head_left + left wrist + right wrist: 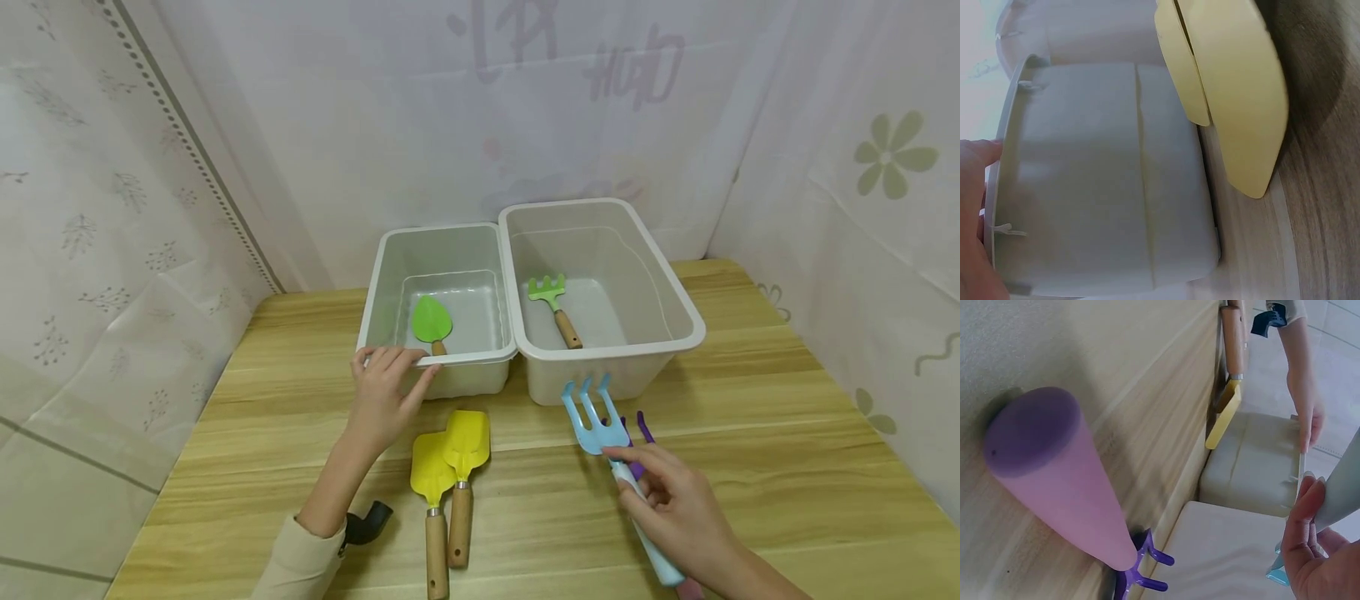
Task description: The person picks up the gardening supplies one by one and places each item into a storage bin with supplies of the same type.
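My right hand (678, 504) grips a light blue hand rake (597, 425) by its handle, with the tines pointing toward the right-hand bin (611, 354). Beneath it on the table lies a purple hand rake (1141, 562) with a pink handle (1063, 469), partly hidden in the head view. My left hand (382, 396) pinches the front rim of the left-hand bin (480, 357), thumb outside. Inside that bin rests a green trowel (432, 319). A green hand rake (558, 310) with a wooden handle lies in the right-hand bin.
Two yellow shovels (468, 446) with wooden handles lie overlapping on the wooden table (300, 358), in front of the left-hand bin. Both bins stand side by side near the back edge. Patterned white curtains (375, 125) enclose the table behind and at the sides.
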The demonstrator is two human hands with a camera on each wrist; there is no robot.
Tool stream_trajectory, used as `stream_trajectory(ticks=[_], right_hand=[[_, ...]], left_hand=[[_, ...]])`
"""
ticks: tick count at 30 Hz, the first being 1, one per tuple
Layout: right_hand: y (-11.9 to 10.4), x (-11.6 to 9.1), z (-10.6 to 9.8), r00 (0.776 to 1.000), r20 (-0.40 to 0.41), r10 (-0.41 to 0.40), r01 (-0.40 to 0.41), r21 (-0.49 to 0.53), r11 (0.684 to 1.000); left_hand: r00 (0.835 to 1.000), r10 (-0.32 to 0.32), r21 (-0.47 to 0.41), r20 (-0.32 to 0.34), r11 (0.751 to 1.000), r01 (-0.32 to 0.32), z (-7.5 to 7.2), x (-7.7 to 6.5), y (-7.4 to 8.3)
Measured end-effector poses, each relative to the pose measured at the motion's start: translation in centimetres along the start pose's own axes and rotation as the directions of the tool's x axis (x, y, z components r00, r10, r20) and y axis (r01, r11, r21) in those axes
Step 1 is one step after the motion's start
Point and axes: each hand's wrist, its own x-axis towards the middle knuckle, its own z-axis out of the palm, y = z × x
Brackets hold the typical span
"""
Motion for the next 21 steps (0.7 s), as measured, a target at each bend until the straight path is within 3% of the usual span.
stream_trajectory(ticks=[7, 14, 21], right_hand=[[-0.2, -0.2, -0.4, 1.0, -0.002, -0.013, 0.013, 0.006, 1.0], [-0.5, -0.1, -1.0, 1.0, 0.01, -0.028, 0.028, 0.009, 1.0], [-1.0, -0.2, -1.3, 0.999, 0.021, -0.036, 0.036, 0.018, 0.999]], left_hand=[[0.998, 0.015, -0.021, -0.058, 1.0, -0.016, 0.2, -0.1, 0.2], [0.988, 0.086, 0.081, -0.129, 0.994, -0.076, 0.6, -0.2, 0.4], [0.981, 0.098, 0.086, -0.17, 0.993, -0.084, 0.6, -0.3, 0.3]])
